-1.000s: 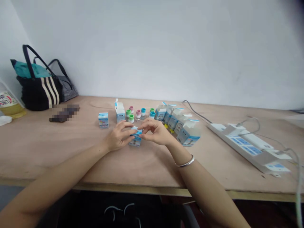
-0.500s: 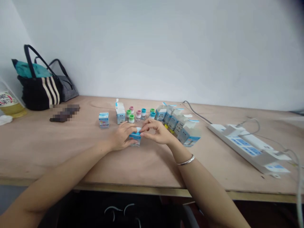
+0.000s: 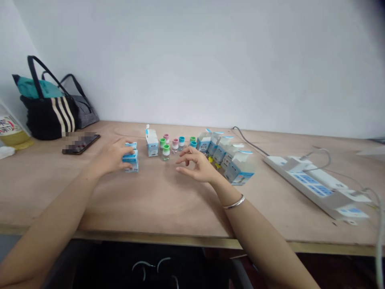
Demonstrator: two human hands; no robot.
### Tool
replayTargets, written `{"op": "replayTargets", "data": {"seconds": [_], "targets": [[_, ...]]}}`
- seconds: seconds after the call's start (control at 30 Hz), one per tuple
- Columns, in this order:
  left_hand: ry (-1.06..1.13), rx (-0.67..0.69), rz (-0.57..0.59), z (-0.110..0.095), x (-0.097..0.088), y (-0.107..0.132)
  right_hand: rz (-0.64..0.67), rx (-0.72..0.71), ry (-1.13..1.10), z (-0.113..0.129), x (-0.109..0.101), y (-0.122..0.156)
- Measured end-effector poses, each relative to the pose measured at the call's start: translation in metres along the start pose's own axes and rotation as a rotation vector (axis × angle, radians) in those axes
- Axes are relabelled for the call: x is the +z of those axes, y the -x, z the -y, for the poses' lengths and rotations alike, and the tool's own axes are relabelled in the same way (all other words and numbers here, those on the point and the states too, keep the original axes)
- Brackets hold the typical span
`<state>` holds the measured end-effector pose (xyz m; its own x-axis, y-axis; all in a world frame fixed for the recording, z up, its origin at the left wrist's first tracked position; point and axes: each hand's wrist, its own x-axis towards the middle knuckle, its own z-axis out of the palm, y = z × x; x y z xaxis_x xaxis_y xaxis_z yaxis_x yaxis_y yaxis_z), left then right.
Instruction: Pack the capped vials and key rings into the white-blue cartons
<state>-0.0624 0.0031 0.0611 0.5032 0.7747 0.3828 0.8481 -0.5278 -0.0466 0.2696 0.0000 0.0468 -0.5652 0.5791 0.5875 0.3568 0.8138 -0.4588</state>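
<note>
A black bag with white stripes (image 3: 49,116) stands against the wall at far left, a dark phone (image 3: 82,145) lying in front of it on the wooden table (image 3: 129,208). The person's left hand (image 3: 114,156) grips a small blue-and-white box (image 3: 132,161) between thumb and fingers, just in front of a second box (image 3: 131,145) partly hidden behind it; whether the held box touches the tabletop cannot be told. To the right stand an open carton (image 3: 152,148) and a cluster of vials (image 3: 166,152) with green, pink and blue caps. The right hand (image 3: 197,165), a silver bangle (image 3: 234,202) at its wrist, holds nothing, fingers loosely curled and thumb apart, near open-topped cartons (image 3: 239,171). A white power strip (image 3: 313,186) lies at far right.
</note>
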Motion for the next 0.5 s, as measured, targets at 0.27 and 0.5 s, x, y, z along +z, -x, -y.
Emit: {"op": "replayTargets", "data": {"seconds": [0.27,0.5], "targets": [[-0.011,-0.05,-0.038,0.014,0.018,-0.017,0.055,-0.027,-0.007,0.0,0.005,0.0],[-0.254,0.006,-0.295,-0.033,0.024,-0.057,0.131,0.007,0.074,-0.005,0.011,0.002]]}}
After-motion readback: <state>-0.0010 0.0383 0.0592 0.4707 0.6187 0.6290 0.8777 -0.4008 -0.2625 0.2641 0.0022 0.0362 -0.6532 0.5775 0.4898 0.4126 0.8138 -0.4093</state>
